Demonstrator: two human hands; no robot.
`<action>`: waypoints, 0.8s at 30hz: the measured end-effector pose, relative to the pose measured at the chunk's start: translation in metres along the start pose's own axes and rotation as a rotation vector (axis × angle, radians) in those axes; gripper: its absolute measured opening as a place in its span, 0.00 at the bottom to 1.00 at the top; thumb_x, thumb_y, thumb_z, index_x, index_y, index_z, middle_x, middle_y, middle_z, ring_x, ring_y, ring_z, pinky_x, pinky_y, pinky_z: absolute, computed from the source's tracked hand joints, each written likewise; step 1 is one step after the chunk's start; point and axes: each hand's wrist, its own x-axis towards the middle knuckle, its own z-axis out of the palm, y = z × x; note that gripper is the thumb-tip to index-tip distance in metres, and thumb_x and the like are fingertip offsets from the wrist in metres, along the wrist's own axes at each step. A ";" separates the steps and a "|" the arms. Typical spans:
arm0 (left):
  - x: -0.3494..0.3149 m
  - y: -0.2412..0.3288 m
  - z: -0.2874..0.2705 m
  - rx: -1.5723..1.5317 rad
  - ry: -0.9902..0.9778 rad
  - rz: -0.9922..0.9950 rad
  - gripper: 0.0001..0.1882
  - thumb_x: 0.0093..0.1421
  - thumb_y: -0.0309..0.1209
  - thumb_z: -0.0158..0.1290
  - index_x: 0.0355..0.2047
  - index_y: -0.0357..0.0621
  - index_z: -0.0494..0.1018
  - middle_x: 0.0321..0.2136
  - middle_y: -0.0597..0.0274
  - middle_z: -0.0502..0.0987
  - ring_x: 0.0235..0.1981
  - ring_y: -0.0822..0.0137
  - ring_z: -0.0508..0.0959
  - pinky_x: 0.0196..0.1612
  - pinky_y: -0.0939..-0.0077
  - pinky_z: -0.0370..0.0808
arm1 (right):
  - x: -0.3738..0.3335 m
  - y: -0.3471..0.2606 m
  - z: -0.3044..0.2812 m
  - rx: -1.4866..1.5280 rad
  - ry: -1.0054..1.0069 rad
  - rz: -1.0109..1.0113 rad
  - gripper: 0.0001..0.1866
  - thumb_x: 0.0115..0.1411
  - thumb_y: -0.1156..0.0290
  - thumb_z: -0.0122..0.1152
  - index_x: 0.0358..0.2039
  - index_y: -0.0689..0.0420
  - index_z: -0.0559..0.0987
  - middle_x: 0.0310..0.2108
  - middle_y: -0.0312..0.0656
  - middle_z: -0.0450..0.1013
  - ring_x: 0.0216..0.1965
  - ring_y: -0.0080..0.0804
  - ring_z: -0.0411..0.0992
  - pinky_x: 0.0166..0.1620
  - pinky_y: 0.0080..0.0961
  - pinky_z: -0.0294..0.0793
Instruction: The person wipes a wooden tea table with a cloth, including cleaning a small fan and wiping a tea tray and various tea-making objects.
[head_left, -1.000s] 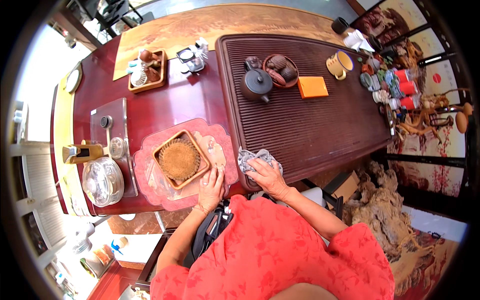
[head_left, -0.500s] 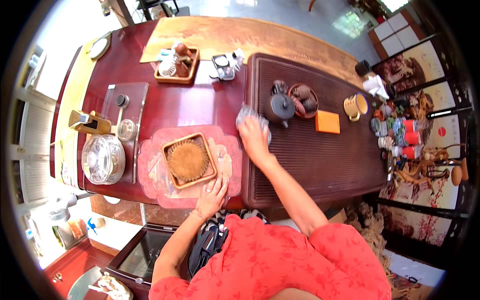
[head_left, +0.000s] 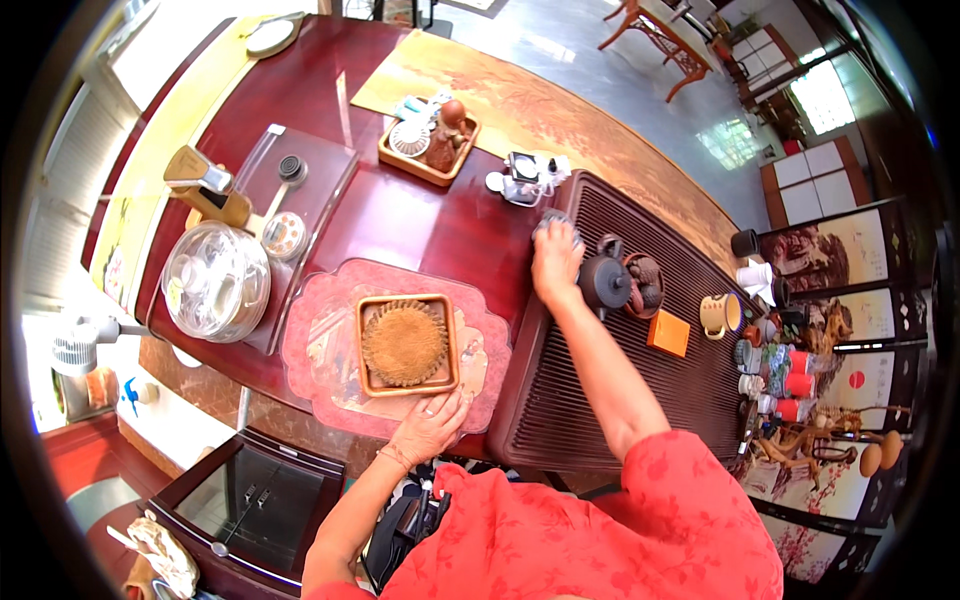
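Observation:
My right hand (head_left: 557, 265) presses a crumpled grey cloth (head_left: 562, 221) onto the far left rim of the ribbed brown tea tray (head_left: 545, 400). Just right of that hand stands a dark teapot (head_left: 606, 282). My left hand (head_left: 430, 426) rests with fingers stretched out on the near edge of a pink scalloped mat (head_left: 330, 350). Its fingertips lie close to a small square wooden tray (head_left: 456, 350), which holds a round brown disc (head_left: 405, 343) with a ruffled edge.
On the tea tray sit a bowl of dark figurines (head_left: 645, 285), an orange box (head_left: 669, 333) and a yellow mug (head_left: 718, 315). Farther back are a wooden tray of ornaments (head_left: 432, 172) and small glassware (head_left: 525, 180). A clear lidded container (head_left: 215, 285) stands at the left.
My right hand has slid the cloth away from me along the tea tray's left rim, toward its far corner. The left hand stays by the square tray. The view has turned.

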 end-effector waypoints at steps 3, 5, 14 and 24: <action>0.008 0.001 -0.003 -0.025 -0.007 0.011 0.27 0.50 0.36 0.54 0.51 0.44 0.68 0.53 0.55 0.66 0.52 0.60 0.67 0.50 0.67 0.65 | 0.029 0.014 0.006 -0.020 -0.012 0.089 0.08 0.54 0.72 0.51 0.34 0.55 0.76 0.46 0.43 0.67 0.53 0.40 0.61 0.46 0.46 0.64; 0.008 -0.001 -0.003 -0.003 -0.017 -0.012 0.25 0.50 0.35 0.53 0.50 0.43 0.68 0.52 0.55 0.67 0.52 0.60 0.67 0.51 0.67 0.65 | 0.020 0.010 0.005 -0.011 0.000 -0.012 0.08 0.53 0.72 0.51 0.34 0.56 0.76 0.45 0.45 0.66 0.52 0.43 0.62 0.45 0.47 0.64; -0.002 -0.001 0.000 -0.021 -0.016 -0.049 0.25 0.50 0.36 0.54 0.50 0.44 0.69 0.55 0.53 0.65 0.56 0.58 0.64 0.52 0.66 0.64 | -0.105 -0.023 -0.050 0.224 -0.127 -0.327 0.15 0.50 0.74 0.51 0.41 0.60 0.75 0.46 0.46 0.67 0.49 0.42 0.64 0.42 0.45 0.64; -0.004 -0.005 0.005 -0.038 0.013 -0.023 0.26 0.51 0.34 0.53 0.51 0.41 0.67 0.53 0.51 0.65 0.54 0.58 0.66 0.53 0.63 0.64 | -0.199 -0.042 -0.071 0.347 -0.131 -0.413 0.11 0.46 0.73 0.55 0.33 0.55 0.74 0.39 0.42 0.69 0.47 0.39 0.66 0.44 0.41 0.64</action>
